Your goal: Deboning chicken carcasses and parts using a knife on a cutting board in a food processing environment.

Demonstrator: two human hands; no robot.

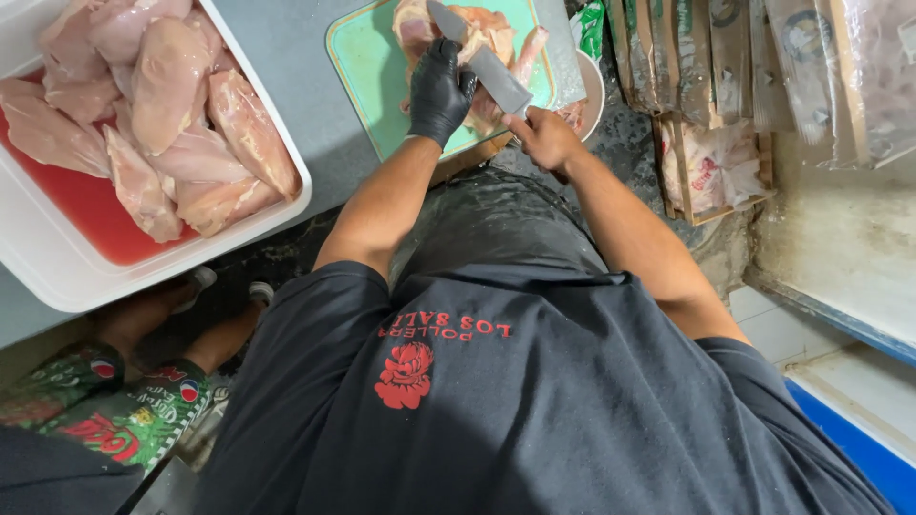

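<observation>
Chicken piece (482, 38) on green cutting board (363, 57) under gloved left hand (439, 91), knife (487, 62) gripped in right hand (546, 138); white tub (57, 257) of raw breasts (162, 105)

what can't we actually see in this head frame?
- Raw chicken on the green cutting board: top cut off by the frame edge, middle hidden by the gloved left hand.
- Knife handle: buried in the bare right hand.
- White tub of chicken breasts: cropped at the left and top edges.
- Near table edge: blocked by the person's shirt.
</observation>
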